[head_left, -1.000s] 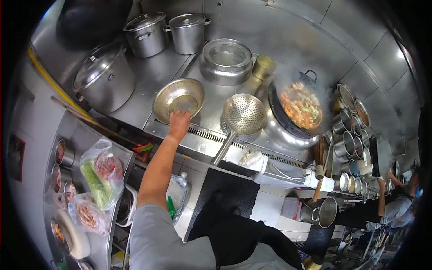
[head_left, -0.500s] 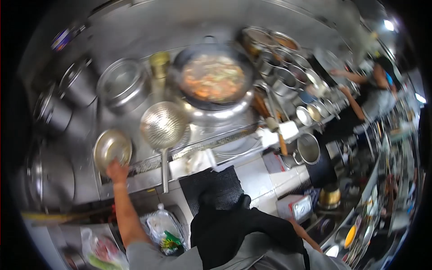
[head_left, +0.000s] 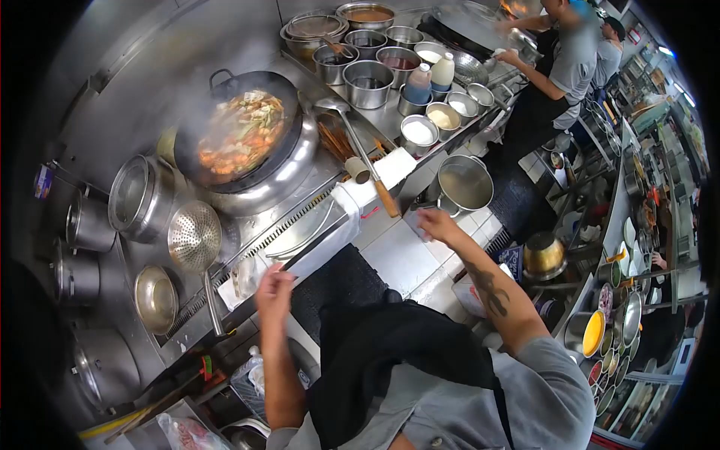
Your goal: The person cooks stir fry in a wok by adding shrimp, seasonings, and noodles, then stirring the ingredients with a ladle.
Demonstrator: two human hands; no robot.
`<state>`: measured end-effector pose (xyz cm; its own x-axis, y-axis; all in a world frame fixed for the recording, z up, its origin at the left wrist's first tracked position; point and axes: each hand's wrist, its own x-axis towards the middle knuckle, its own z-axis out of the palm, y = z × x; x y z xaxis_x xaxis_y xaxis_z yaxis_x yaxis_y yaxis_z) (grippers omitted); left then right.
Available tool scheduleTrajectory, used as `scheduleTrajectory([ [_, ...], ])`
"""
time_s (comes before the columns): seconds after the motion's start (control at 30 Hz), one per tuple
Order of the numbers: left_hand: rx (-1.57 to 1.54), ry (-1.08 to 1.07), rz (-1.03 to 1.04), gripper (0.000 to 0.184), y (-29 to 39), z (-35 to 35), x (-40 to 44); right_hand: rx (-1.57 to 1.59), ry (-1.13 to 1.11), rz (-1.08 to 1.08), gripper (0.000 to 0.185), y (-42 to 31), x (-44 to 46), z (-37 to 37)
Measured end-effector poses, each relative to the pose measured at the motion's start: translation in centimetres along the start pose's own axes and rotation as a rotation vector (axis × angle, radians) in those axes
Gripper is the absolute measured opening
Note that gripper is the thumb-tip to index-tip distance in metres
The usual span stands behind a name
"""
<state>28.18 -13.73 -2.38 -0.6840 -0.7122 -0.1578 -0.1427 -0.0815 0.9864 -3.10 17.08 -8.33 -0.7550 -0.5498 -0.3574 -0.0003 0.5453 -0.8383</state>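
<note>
My left hand [head_left: 274,291] is in the air by the stove's front edge, its fingers loosely bent and nothing visible in them. The metal bowl [head_left: 156,300] and a perforated strainer [head_left: 195,236] lie to its left on the stove top. My right hand [head_left: 441,225] reaches forward with loosely curled fingers, holding nothing visible. It is nearest a large metal pot [head_left: 465,184] and the wooden handle [head_left: 387,198] of a long wok spatula. A steaming black wok [head_left: 281,154] holds cooked vegetables [head_left: 244,131] on the burner.
Several lidded pots [head_left: 105,367] stand at the left. Metal containers of sauces and powders [head_left: 367,82] and squeeze bottles [head_left: 418,84] crowd the right counter. A co-worker [head_left: 551,71] stands beyond them. A black mat [head_left: 330,289] lies on the floor. Shelves of ingredients run along the right.
My left hand has let go of the metal bowl and moved right. My right arm has come up and forward into view. The camera view has turned to the right.
</note>
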Motion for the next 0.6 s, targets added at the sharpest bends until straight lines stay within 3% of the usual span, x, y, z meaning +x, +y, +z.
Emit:
scheduleTrajectory([
  [0.07, -0.103, -0.159, -0.135, 0.036, -1.4, 4.2, -0.6, 0.099, -0.036, -0.042, 0.048, 1.0, 5.3, 1.5],
  [0.13, -0.158, -0.250, -0.224, 0.037, -2.2, 7.6, -0.9, -0.069, 0.122, -0.203, 0.052, 0.9, 8.4, 3.8],
  [0.2, -0.175, -0.305, -0.263, 0.039, -2.9, 10.1, -0.9, -0.112, -0.034, -0.022, 0.051, -2.5, 9.2, 4.1],
  [0.23, -0.143, -0.295, -0.218, 0.041, -3.5, 11.3, -0.5, -0.132, -0.111, 0.068, 0.051, -3.5, 9.6, 4.2],
  [0.3, 0.152, -0.273, 0.058, 0.043, -4.0, 13.2, 1.6, -0.152, -0.121, -0.081, 0.050, 1.8, 13.8, 5.6],
  [0.4, 0.440, -0.148, 0.394, 0.048, -0.8, 16.9, 8.2, -0.330, -0.168, -0.098, 0.043, -1.4, 13.3, 5.1],
  [0.47, 0.573, -0.068, 0.432, 0.053, 1.1, 20.0, 12.9, -0.318, -0.129, -0.092, 0.038, -1.4, 13.2, 5.8],
  [0.57, 0.705, -0.104, 0.149, 0.066, 0.8, 23.8, 20.1, -0.406, -0.143, -0.160, 0.040, -3.2, 12.4, 5.6],
  [0.6, 0.719, -0.102, 0.105, 0.068, -0.3, 24.5, 21.6, -0.293, -0.146, -0.177, 0.042, -2.9, 12.4, 5.7],
])
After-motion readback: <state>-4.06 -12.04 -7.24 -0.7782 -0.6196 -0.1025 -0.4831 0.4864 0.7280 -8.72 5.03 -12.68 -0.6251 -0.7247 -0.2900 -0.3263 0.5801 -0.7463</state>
